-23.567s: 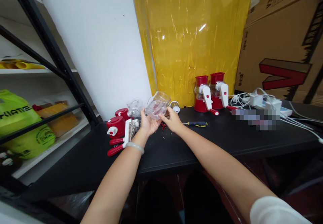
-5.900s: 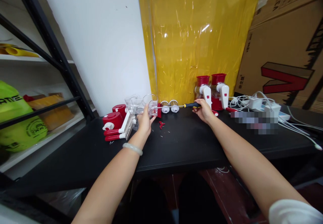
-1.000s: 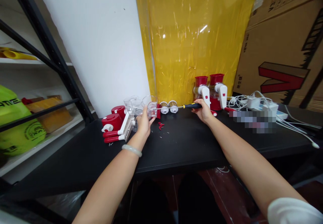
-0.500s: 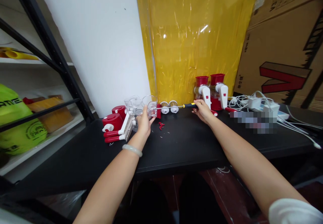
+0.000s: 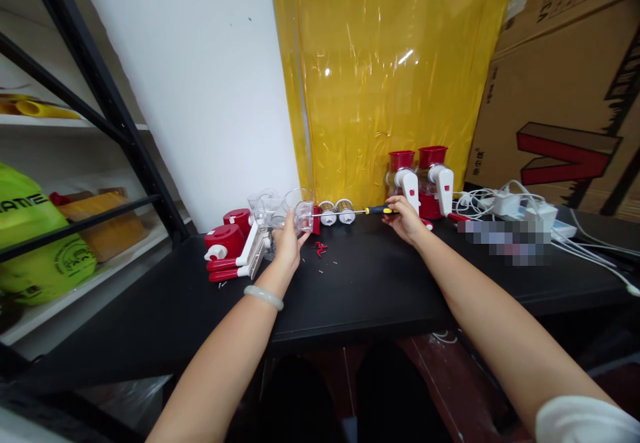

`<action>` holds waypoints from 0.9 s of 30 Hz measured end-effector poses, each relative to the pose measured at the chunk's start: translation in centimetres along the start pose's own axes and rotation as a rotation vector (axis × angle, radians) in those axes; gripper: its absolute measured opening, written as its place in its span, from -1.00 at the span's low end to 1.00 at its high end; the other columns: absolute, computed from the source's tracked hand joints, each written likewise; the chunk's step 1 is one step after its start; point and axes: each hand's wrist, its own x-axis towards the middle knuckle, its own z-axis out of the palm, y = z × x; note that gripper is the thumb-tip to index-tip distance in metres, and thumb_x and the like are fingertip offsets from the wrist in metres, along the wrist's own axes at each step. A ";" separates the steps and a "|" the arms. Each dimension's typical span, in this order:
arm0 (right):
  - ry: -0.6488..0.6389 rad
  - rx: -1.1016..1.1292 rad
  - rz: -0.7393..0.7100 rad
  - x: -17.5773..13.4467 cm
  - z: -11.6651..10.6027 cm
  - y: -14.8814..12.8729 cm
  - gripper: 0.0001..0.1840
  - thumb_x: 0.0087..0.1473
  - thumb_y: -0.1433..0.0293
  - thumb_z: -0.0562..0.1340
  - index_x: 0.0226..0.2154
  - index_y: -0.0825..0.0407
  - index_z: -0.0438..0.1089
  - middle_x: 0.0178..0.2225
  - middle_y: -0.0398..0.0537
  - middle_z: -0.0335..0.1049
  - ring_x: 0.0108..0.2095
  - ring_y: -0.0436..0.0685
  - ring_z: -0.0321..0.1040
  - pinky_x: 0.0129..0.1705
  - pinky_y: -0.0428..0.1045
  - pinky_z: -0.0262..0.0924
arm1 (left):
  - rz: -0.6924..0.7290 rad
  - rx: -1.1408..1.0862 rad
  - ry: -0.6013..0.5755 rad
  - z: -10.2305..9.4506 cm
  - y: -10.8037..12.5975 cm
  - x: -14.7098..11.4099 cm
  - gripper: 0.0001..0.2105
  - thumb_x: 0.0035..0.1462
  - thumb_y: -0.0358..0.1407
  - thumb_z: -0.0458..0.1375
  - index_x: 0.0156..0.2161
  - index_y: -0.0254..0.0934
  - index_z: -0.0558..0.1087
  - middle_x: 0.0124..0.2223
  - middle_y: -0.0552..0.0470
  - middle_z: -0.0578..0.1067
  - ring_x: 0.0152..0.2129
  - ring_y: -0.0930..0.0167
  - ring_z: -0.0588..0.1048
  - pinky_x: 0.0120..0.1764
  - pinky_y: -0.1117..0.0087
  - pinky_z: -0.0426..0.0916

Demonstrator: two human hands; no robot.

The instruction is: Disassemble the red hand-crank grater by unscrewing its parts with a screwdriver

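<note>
My left hand point(image 5: 287, 240) is closed around a clear plastic housing point(image 5: 299, 208), held above the table. My right hand point(image 5: 403, 219) grips the yellow-and-black handle of a screwdriver point(image 5: 376, 210). Its long shaft lies level and points left, the tip at the housing's right side; whether it sits in a screw I cannot tell. Below the housing lie small red parts point(image 5: 321, 250) and several tiny screws point(image 5: 321, 271). Two drum-shaped graters point(image 5: 345, 212) stand behind the shaft. Red bases point(image 5: 223, 240) and white cranks with red handles point(image 5: 224, 270) are left of my left hand.
Two red-and-white rotary graters point(image 5: 434, 180) stand upright behind my right hand. White cables and chargers point(image 5: 510, 202) crowd the table's right. A large carton point(image 5: 560, 96) leans at the back right, beside a yellow plastic sheet point(image 5: 395, 83). A black-framed shelf point(image 5: 95, 56) rises at left.
The hands, housing and screwdriver stay almost in place. My right fingers have shifted slightly on the handle, and the whole view has moved a little.
</note>
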 end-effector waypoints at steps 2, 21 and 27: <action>-0.004 0.005 -0.006 0.0 0.0 0.0 -0.70 -0.32 0.35 0.29 -0.40 -0.06 0.27 -0.48 -0.26 0.27 -0.54 -0.01 0.26 -0.48 -0.06 0.23 | 0.000 -0.004 -0.001 0.0 0.0 0.0 -0.71 0.10 -0.13 0.28 -0.16 -0.26 0.40 -0.19 -0.07 0.53 -0.25 0.34 0.56 -0.14 0.15 0.51; 0.054 -0.047 0.023 -0.2 0.6 -0.3 -0.73 -0.19 0.25 0.29 -0.41 -0.06 0.23 -0.54 -0.29 0.22 -0.62 -0.07 0.13 -0.51 -0.06 0.24 | 0.000 -0.015 0.009 0.1 0.1 -0.1 -0.71 0.08 -0.12 0.29 -0.20 -0.25 0.41 -0.24 -0.04 0.53 -0.28 0.36 0.56 -0.18 0.21 0.52; 0.025 0.051 0.052 -0.3 0.5 -0.3 -0.70 -0.27 0.34 0.26 -0.38 -0.08 0.22 -0.49 -0.27 0.25 -0.55 -0.02 0.21 -0.47 -0.05 0.23 | -0.001 -0.001 0.011 0.1 0.2 -0.2 -0.71 0.10 -0.12 0.27 -0.18 -0.26 0.40 -0.20 -0.07 0.53 -0.27 0.35 0.56 -0.20 0.22 0.52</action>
